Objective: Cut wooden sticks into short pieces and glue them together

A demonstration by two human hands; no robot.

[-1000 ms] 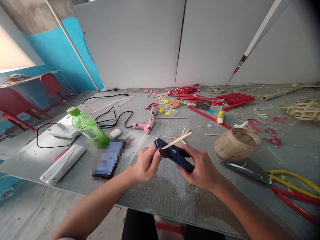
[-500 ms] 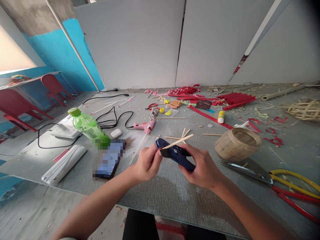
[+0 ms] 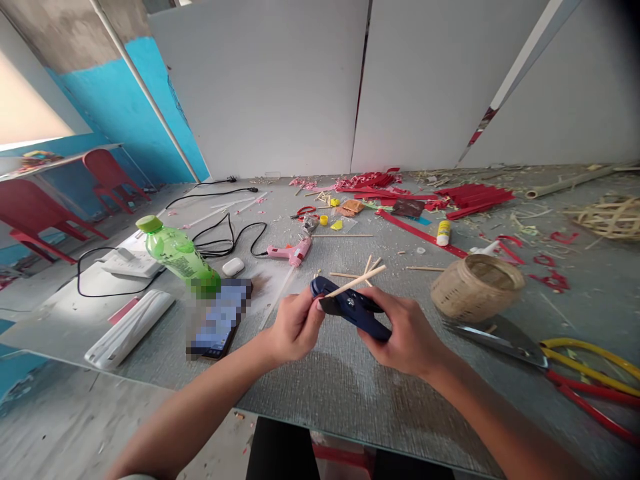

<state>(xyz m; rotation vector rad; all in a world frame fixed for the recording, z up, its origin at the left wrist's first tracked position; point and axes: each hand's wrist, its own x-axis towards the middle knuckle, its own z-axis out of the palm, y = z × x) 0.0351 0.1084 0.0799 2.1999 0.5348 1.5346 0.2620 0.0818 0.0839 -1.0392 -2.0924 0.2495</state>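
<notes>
My right hand [image 3: 403, 327] is wrapped around the handles of a dark blue hand cutter [image 3: 357, 315], held above the near part of the table. Thumb and fingers of my left hand [image 3: 299, 323] are pinched at the cutter's head, on the end of a thin wooden stick [image 3: 357, 281]. This stick slants up to the right across the cutter; its left end is hidden by the fingers and the tool. Just beyond, several short wooden sticks [image 3: 345, 275] lie on the table, with a pink glue gun [image 3: 290, 252] farther back.
To the left are a green bottle [image 3: 175, 250], a phone [image 3: 223, 320] and a white power bank [image 3: 131, 330]. On the right stand a brown-tinted jar [image 3: 475, 287] and large shears [image 3: 550, 363]. Red strips [image 3: 475, 200] and a glue bottle [image 3: 443, 233] lie farther back.
Hardly anything differs: both hands keep the same grip, and the stick and cutter stay in nearly the same place.
</notes>
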